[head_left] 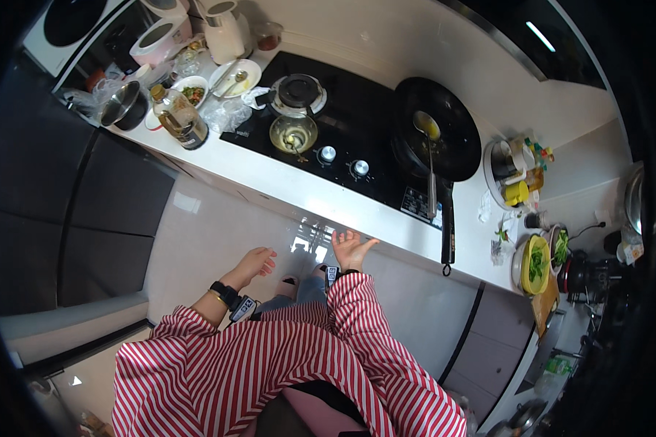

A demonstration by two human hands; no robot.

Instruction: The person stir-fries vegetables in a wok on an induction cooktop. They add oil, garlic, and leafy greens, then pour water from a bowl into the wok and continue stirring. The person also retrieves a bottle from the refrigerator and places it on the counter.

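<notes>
In front of the counter, my right hand [351, 252] is palm up with its fingers spread and nothing in it. My left hand [254, 266] hangs to the left of it, fingers loosely curved and partly apart, holding nothing. Neither one touches the white countertop [284, 171]. Beyond them, a black wok [455, 131] sits on the right side of the black gas stove [350, 109], a ladle [431, 164] resting inside. On the stove's left front stands a glass bowl [294, 135] with a utensil and some yellowish residue.
Left on the counter are an oil bottle [178, 120], a metal pot [125, 105], a plate [237, 76] and a bowl of chopped food [192, 92]. A yellow basket of greens [536, 262] stands at the right. The wok handle [448, 226] juts over the front edge.
</notes>
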